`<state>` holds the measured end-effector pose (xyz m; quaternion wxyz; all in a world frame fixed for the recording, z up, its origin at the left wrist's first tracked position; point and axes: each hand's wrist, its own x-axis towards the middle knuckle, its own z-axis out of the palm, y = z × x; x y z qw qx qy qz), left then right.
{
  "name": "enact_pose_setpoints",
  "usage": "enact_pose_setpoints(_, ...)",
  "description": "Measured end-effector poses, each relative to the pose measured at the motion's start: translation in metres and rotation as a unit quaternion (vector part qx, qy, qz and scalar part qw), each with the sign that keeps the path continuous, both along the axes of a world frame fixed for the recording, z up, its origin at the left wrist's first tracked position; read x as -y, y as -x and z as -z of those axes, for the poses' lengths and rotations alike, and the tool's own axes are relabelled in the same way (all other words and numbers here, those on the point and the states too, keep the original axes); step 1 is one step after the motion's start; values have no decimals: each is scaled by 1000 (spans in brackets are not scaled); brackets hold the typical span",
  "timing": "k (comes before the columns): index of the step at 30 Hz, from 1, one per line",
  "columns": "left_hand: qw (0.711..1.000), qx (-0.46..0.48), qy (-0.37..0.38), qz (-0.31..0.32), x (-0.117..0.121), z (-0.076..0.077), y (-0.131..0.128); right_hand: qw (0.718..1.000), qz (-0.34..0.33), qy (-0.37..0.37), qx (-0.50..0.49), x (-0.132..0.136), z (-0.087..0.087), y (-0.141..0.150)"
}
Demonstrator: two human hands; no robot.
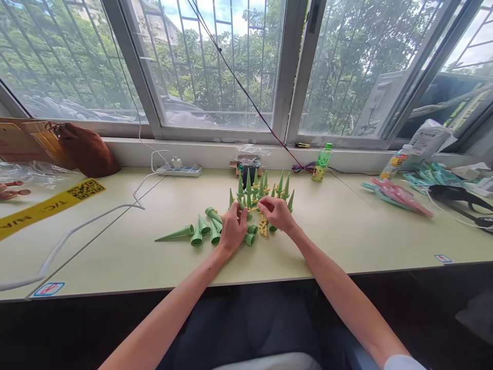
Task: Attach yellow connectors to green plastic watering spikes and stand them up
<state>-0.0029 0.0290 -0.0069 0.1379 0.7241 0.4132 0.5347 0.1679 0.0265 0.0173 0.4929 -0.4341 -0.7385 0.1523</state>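
Nearest, the pale-green tabletop's [346, 241] front edge, with working room before the standing light-green plastic cones [261, 186]. Front-left of those, loose light-green cones [196, 236] lie scattered; directly in front, a heap of small yellow plastic pieces [263, 227]. And the left hand [233, 227] grips a tilted light-green cone [242, 203], the right hand [276, 211] pinching what looks like a yellow piece, contact unclear! A slipped pinch could drop it; a straying knuckle could topple the standing cones. Space opens to their right.
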Motion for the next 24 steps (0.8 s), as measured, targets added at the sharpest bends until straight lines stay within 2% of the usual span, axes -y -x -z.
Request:
enact_pose_setpoints(15,999,-6,23,23,1,2,1,998,-66,13,8,-3,6,3)
enact_pose_setpoints(24,999,-9,17,49,2,2,2,997,-75,11,5,-7,11,1)
